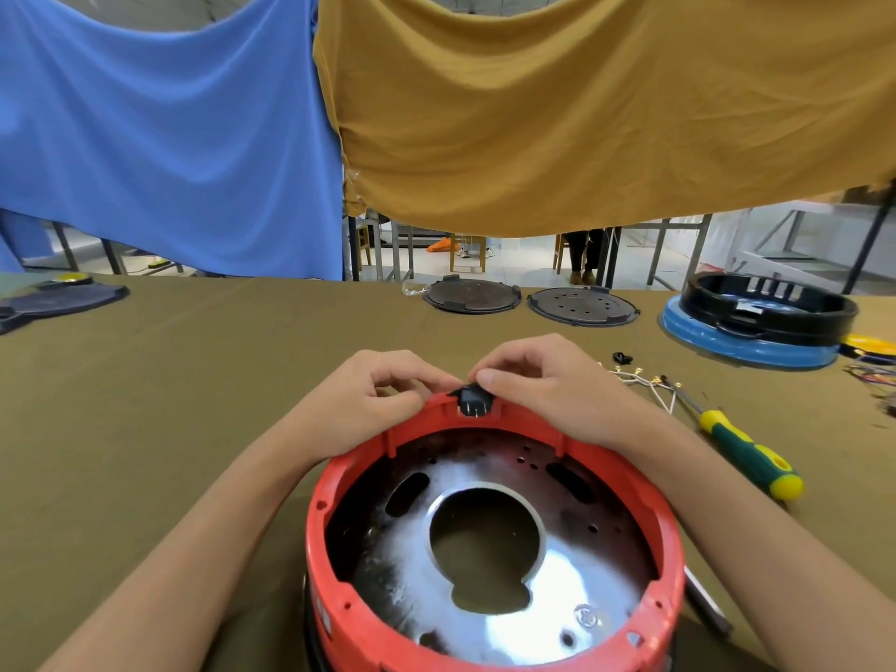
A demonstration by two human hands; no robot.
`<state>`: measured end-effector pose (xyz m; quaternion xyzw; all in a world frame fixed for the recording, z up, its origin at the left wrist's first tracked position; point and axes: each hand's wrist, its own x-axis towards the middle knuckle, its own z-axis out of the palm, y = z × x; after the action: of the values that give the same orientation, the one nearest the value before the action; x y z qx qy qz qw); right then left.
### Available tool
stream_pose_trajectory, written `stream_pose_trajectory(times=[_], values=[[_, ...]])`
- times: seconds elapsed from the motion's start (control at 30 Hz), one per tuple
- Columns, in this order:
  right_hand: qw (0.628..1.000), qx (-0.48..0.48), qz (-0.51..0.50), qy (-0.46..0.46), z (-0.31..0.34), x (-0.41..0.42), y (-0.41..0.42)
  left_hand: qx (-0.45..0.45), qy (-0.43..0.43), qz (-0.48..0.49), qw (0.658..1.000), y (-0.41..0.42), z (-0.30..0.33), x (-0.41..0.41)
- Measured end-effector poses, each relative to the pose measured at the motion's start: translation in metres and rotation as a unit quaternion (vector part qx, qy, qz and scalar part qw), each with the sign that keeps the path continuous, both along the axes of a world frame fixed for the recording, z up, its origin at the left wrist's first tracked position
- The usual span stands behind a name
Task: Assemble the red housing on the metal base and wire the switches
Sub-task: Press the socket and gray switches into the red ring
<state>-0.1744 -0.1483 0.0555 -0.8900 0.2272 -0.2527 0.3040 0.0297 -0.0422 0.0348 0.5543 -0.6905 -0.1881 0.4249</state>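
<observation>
Round red plastic housing (494,618) sat on the shiny metal base (489,569). Both hands, left (383,395) and right (538,380), pinched together on the small black switch (472,399) at the housing's far rim. Green-yellow screwdriver (749,460) right of it. Couldn't read any writing, lol.

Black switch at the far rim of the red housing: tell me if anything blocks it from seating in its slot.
Nothing visible does. The switch sits in the notch on the housing's far rim, pinched by the left hand and right hand. Its metal pins point inward over the metal base, and no wires lie near it.
</observation>
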Motion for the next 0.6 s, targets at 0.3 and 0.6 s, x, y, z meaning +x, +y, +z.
stream_pose_trajectory(times=[0.3, 0.6], values=[[0.998, 0.057, -0.023, 0.009, -0.0012, 0.0021, -0.0055, 0.011, -0.033, -0.006, 0.999, -0.0032, -0.0003, 0.0031], [0.997, 0.047, -0.032, 0.051, 0.0035, 0.0081, -0.0062, 0.014, -0.057, -0.006, 0.998, -0.0031, 0.0008, 0.0038]])
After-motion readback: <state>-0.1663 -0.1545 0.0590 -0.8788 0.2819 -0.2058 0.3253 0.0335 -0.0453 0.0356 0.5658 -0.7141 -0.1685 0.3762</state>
